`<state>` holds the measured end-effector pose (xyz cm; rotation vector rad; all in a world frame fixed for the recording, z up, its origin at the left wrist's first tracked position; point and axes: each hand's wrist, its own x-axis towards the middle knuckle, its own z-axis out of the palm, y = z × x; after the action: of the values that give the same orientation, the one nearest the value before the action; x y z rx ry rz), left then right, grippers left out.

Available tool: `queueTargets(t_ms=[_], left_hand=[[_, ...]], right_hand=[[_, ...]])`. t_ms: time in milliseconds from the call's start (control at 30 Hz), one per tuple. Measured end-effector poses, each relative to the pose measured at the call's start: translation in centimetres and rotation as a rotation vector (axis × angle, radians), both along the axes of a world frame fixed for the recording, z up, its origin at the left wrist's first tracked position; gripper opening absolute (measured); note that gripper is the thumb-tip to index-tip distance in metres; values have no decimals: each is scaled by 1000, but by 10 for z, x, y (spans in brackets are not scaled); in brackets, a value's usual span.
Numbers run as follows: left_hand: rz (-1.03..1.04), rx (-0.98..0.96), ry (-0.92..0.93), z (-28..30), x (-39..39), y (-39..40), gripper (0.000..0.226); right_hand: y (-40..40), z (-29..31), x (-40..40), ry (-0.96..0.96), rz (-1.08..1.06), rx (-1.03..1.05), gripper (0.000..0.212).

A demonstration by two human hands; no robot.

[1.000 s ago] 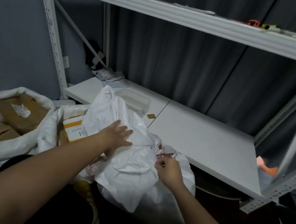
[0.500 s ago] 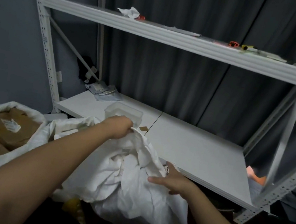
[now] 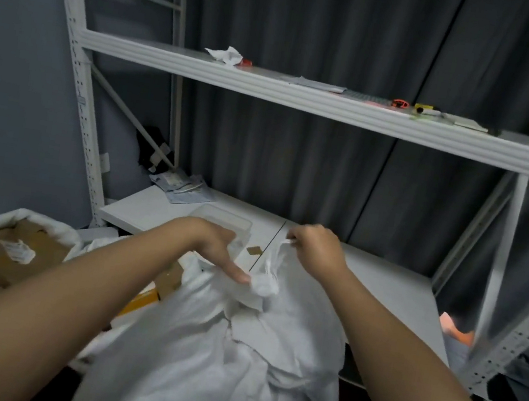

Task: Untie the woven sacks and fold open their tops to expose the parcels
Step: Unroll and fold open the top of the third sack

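A white woven sack [image 3: 230, 361] stands in front of me, its top bunched into a knot. My left hand [image 3: 214, 248] grips the bunched neck of the sack just below the knot. My right hand [image 3: 314, 251] pinches the thin white tie end and holds it up and to the right of the neck. At the left a second sack [image 3: 27, 221] lies with its top folded open, and brown cardboard parcels [image 3: 16, 247] show inside it. The tied sack's contents are hidden.
A white metal rack stands behind the sacks. Its lower shelf [image 3: 365, 278] holds a clear plastic box [image 3: 221, 224], papers at the back left and a small brown scrap. The upper shelf [image 3: 306, 99] carries crumpled paper and small tools. An orange object [image 3: 454, 327] lies at the right.
My right hand rose from the sack's side to the tie and now pulls it up. My left hand slid down to hold the neck. The camera tilted upward.
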<state>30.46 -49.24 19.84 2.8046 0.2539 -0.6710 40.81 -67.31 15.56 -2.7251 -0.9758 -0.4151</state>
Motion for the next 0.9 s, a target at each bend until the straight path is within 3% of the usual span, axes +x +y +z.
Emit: queueTargets(t_ms=[100, 233, 300, 433, 500, 567, 633, 667, 733, 833, 900], left_hand=[[18, -303, -205, -13, 6, -18, 86], [203, -540, -420, -40, 22, -8, 27], [209, -473, -481, -45, 27, -2, 15], [153, -230, -532, -42, 30, 2, 24], [211, -214, -598, -37, 28, 8, 20], [275, -185, -659, -32, 24, 17, 18], [295, -156, -654, -28, 20, 28, 18], [285, -140, -628, -26, 20, 32, 16], [250, -195, -615, -14, 19, 32, 20], [111, -389, -616, 22, 13, 9, 34], [-18, -302, -550, 38, 10, -9, 32]], right_hand=[[31, 21, -7, -80, 176, 26, 28], [29, 27, -12, -111, 217, 255, 16], [18, 18, -11, -99, 161, 239, 17], [-10, 12, -2, 8, 68, 184, 65], [-27, 9, 1, 202, 12, 155, 79], [-44, 2, 2, 508, 9, 246, 70], [-53, -7, -3, 590, 17, 256, 28], [-52, -9, -6, 572, 3, 260, 18], [-43, -5, -12, 492, -26, 270, 23], [-16, 18, -18, 220, -6, 153, 20], [7, 32, -20, 96, 39, 139, 20]])
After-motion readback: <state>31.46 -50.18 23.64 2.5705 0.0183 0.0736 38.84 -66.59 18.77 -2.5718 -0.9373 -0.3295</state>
